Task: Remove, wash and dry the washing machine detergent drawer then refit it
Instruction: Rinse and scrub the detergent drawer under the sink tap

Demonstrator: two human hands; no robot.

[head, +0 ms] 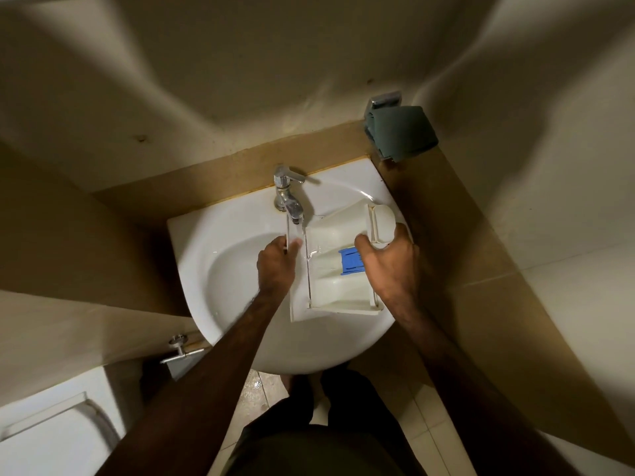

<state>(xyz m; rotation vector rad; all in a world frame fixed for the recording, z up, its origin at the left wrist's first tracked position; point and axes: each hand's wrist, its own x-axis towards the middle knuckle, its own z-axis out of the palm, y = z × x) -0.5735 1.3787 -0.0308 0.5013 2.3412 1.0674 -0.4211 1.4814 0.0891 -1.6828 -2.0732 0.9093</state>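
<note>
Dim tiled washroom; white basin point(220, 269) mid-frame. Tap point(288, 197) running. Detergent drawer point(338, 266), white with blue insert point(350, 261), held over the basin right of centre: right hand point(388, 262) grips its far edge, steadying it. Left hand point(276, 262), fingers curled, sits under the stream, likely wetting to scrub. Dark cloth point(400, 134) upper right, probably for drying.
</note>
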